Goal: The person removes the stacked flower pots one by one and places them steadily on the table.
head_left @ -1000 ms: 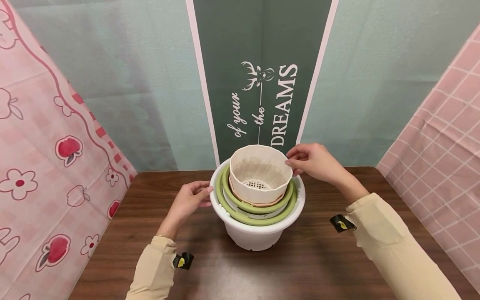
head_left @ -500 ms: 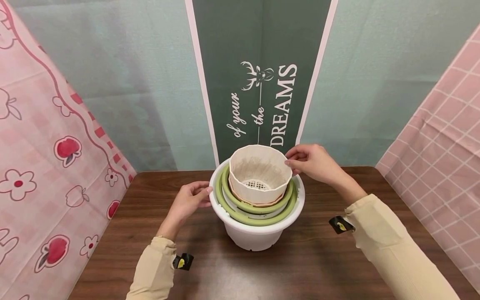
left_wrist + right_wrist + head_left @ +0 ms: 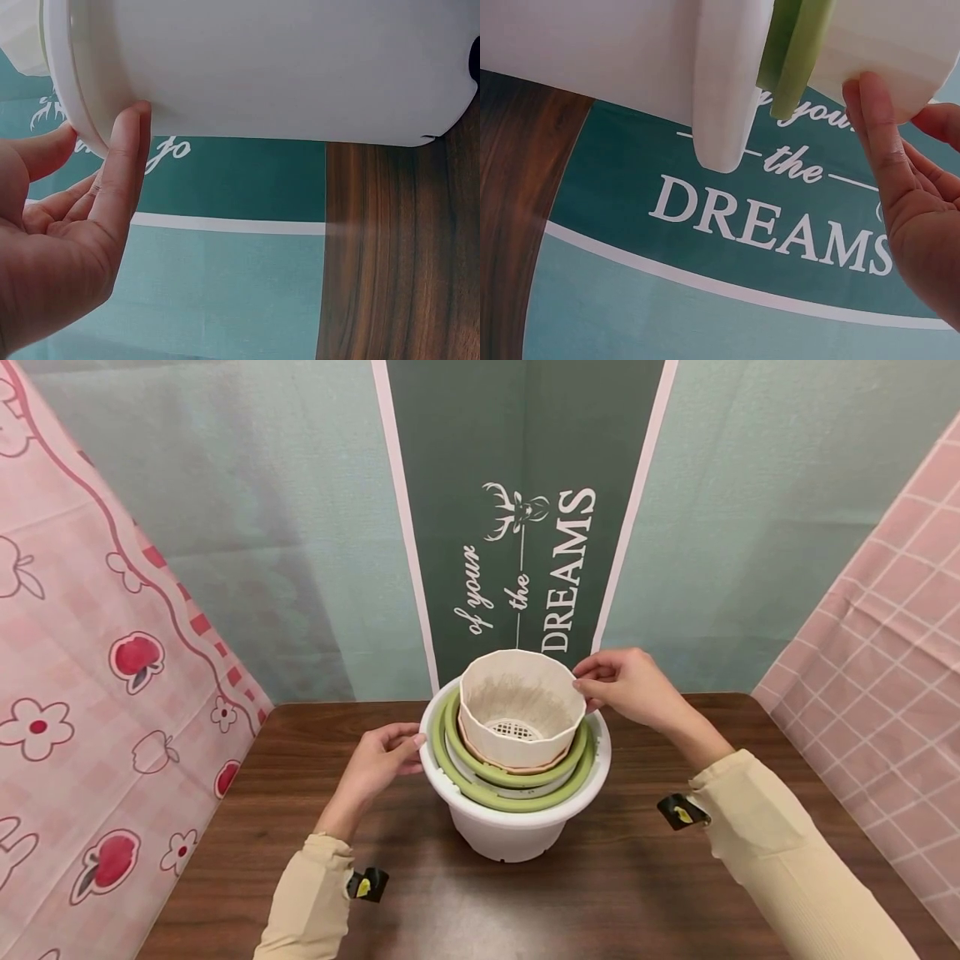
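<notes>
A nested stack of flowerpots stands on the table in the head view. The outermost is a large white flowerpot (image 3: 506, 837). Two green-rimmed pots (image 3: 517, 803) sit within it. Topmost is a cream flowerpot (image 3: 517, 753) with a faceted wall, brown stains inside and a drainage grid in its bottom; a thin pinkish edge shows beneath it. My left hand (image 3: 378, 760) pinches the white pot's left rim, thumb at the edge and fingers underneath, as the left wrist view shows. With thumb and fingers, my right hand (image 3: 630, 687) pinches the cream pot's right rim.
The dark wooden table (image 3: 600, 893) extends around the stack. Close behind the pots hangs a green cloth (image 3: 465, 460) with white lettering. Pink patterned cloth (image 3: 75, 693) borders the left side, and pink checked cloth (image 3: 892, 677) the right.
</notes>
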Demonstrator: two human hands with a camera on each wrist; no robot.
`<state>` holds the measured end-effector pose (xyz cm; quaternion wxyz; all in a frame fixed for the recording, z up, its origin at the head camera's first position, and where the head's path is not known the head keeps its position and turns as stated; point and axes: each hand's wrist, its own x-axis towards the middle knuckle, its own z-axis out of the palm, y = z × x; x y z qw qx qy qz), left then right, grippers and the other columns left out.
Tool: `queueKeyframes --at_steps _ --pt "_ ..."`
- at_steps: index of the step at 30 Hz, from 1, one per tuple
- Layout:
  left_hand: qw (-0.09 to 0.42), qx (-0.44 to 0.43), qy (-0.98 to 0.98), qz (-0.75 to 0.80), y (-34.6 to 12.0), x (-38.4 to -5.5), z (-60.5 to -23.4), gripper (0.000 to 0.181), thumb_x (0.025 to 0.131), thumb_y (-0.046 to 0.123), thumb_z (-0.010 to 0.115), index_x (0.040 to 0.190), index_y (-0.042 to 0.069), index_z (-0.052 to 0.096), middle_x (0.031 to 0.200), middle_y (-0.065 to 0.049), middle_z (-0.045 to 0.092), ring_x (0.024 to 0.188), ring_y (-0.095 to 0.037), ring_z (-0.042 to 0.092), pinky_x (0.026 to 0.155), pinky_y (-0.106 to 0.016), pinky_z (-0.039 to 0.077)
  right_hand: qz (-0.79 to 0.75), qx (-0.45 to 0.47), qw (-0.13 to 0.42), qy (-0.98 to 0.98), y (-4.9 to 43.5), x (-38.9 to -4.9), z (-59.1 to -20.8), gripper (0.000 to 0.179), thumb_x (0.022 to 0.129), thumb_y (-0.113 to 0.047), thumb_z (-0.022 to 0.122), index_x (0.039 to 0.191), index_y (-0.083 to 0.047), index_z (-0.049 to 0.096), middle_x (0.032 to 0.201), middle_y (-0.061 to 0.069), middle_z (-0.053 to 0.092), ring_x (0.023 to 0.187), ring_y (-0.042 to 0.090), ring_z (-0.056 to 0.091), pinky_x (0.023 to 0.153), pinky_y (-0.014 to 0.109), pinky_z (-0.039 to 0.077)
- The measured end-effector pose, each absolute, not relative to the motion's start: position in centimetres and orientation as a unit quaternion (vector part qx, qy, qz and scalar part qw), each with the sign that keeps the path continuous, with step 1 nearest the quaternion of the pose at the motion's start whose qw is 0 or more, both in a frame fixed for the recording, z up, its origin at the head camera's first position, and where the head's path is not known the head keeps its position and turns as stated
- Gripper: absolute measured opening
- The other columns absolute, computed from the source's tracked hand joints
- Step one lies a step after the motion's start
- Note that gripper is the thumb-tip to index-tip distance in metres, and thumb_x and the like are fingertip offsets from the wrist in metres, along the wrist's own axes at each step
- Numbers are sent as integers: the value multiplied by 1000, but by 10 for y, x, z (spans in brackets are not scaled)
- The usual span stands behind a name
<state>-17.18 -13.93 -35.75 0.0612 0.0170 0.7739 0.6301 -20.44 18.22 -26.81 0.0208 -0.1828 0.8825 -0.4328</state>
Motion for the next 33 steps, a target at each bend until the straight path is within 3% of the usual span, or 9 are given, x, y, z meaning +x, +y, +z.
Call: queueKeyframes --at_steps 16,26,33 --pt "60 13 767 639 -139 -171 -359 34 90 11 58 119 -7 53 101 -20 61 83 -20 63 72 -32 56 -486 -142 73 859 187 -205 -272 25 86 -12 63 102 7 62 78 15 64 68 27 64 68 31 56" --pt "40 38 756 652 -140 -167 -357 41 87 19 63 115 -10 54 95 -19 62 80 -21 64 69 -31 56 -510 -144 65 846 185 -208 -274 23 86 -7 62 102 10 60 78 16 63 62 22 64 65 32 57" --pt "57 15 764 642 -140 -172 -359 34 90 11 58 119 -7 53 102 -22 60 84 -22 64 72 -32 56 -515 -143 60 843 185 -208 -274 22 86 -5 62 100 11 60 78 17 63 61 22 64 64 31 57"
